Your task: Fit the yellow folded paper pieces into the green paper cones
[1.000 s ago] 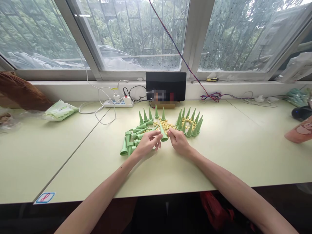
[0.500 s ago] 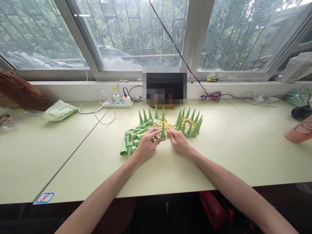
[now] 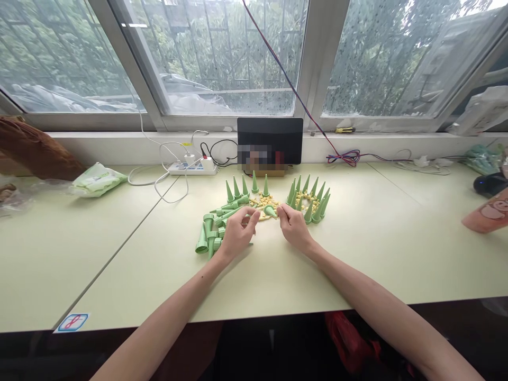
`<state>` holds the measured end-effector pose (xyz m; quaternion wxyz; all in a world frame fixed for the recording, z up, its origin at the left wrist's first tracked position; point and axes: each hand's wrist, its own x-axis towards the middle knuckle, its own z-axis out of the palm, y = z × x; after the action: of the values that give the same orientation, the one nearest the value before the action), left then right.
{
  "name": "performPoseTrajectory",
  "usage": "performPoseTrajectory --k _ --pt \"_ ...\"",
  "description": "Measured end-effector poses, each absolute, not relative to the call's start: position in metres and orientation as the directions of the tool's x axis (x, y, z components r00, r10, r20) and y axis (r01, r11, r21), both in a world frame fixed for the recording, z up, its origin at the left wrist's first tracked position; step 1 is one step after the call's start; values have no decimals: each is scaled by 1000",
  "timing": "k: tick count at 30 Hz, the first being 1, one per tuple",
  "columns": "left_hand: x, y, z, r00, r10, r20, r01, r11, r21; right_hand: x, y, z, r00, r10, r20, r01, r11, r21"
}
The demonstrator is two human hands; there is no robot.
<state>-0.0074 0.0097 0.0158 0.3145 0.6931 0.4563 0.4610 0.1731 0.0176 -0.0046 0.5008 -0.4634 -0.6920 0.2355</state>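
Observation:
My right hand (image 3: pixel 293 225) pinches a green plastic cone spike (image 3: pixel 270 211) by its narrow end. The spike lies tilted, its wide round end turned left toward my other hand. My left hand (image 3: pixel 238 230) is curled, thumb and forefinger tips brought close together; what they hold, if anything, is too small to make out. Small yellow pegs (image 3: pixel 265 201) lie scattered just behind both hands. Left of my left hand lie several green spikes with ribbed caps (image 3: pixel 208 227), partly hidden by it. Several spikes stand upright on the right (image 3: pixel 317 210).
More upright green spikes (image 3: pixel 235 187) stand behind the pile. A dark screen (image 3: pixel 270 135) stands at the back, near a white power strip (image 3: pixel 192 168) with loose cables. A green-white packet (image 3: pixel 99 180) is at left; an orange cup-like object (image 3: pixel 486 214) is at right.
The green spike, upright by my left fingers before, is now tipped over with its narrow end in my right hand. My left hand has let go of it and drawn slightly left.

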Motion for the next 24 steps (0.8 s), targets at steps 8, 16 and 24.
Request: performPoseTrajectory --k 8,16,24 --pt "-9 11 16 331 940 83 256 -173 951 170 14 -5 -248 765 595 406 639 -653" --pt "-9 7 20 326 931 167 286 -266 921 169 12 -5 -220 813 539 395 579 -713" --pt "-10 11 10 283 899 335 373 -425 825 168 14 -4 -218 869 444 365 495 -789"
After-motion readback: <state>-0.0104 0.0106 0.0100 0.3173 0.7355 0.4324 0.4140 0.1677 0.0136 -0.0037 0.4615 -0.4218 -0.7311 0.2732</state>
